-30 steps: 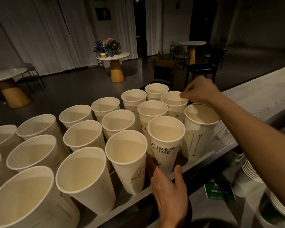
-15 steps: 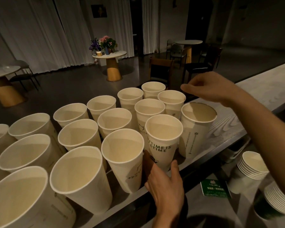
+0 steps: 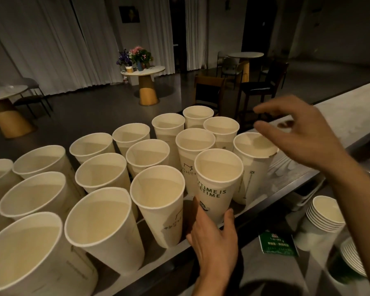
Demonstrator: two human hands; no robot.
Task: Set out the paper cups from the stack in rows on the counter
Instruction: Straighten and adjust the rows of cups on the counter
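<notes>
Several tall white paper cups stand upright in rows on the counter [image 3: 338, 116]. My left hand [image 3: 214, 238] grips the base of the front cup with black lettering [image 3: 217, 189], thumb and fingers around its foot. My right hand [image 3: 295, 133] hovers above the rightmost cup [image 3: 252, 165], fingers loosely spread and holding nothing. That cup has a dented rim on its right side. A stack of nested paper cups [image 3: 323, 223] stands below the counter at the lower right.
The pale counter runs on to the right past the last cup. Below the counter edge lie a green packet [image 3: 278, 242] and stacked white plates [image 3: 352, 257]. Round tables and chairs stand in the dim room beyond, one table [image 3: 144, 71] with flowers.
My right hand has lifted off the rim of the rightmost cup and moved right, its fingers spreading. My left hand stays at the lettered cup's base. The view has shifted, bringing the cup stack into sight.
</notes>
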